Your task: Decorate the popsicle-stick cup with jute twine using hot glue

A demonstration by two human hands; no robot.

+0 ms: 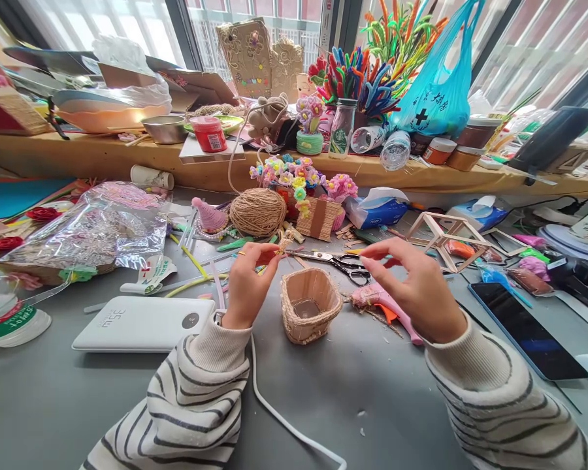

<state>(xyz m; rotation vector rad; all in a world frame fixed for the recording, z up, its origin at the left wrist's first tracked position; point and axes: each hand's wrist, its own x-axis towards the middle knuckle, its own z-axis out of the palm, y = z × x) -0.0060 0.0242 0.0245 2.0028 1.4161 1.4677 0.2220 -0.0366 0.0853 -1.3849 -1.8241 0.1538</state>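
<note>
— Where does the view sit?
— On the person's head, looking forward and down over the grey worktop, near enough that both striped sleeves fill the lower edge.
— And which way does it face?
— Toward the wooden window ledge and the windows behind it. It is the only view.

1. On my screen the white power bank shows grey digits that read roughly "35W", seen upside down.
2. The blue plastic bag carries a black cross and a line of Chinese characters too small for me to read.
3. The red-and-green print on the white wrapper at far left stays illegible.
</note>
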